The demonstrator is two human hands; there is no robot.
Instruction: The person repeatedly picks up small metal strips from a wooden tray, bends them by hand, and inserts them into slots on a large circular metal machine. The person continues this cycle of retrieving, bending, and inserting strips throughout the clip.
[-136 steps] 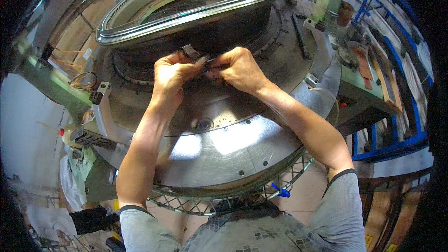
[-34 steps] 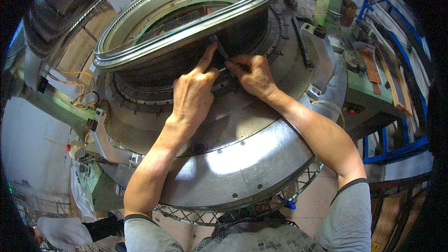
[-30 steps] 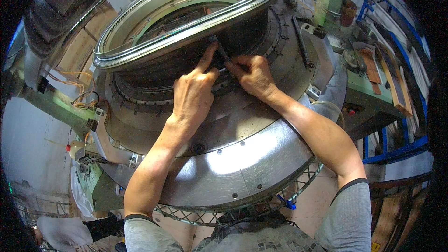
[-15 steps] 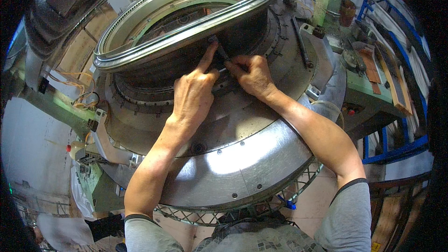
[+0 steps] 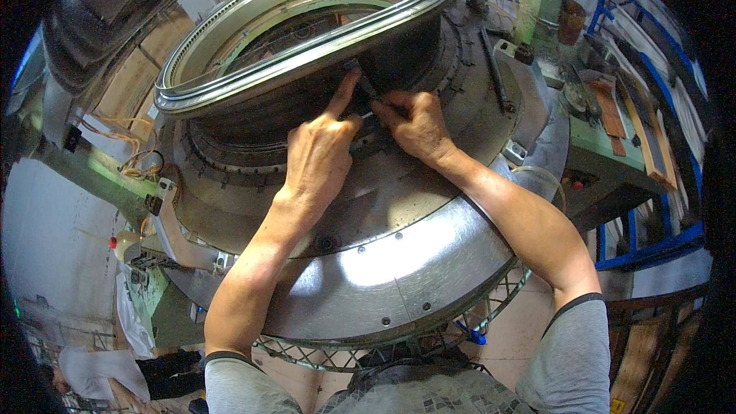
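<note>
The scene is lit unevenly. Strong white glare is thrown back by the metal plate (image 5: 406, 264), and thin highlights are seen along the rim (image 5: 307, 49). The wall (image 5: 406, 46) under it is sunk in shadow, so details near the fingers (image 5: 342, 96) are hardly distinguished. Toward the edges, straight lines are bent and the corners are blackened.

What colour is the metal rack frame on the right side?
The rack frame is blue; it shows best in the head view.
</note>
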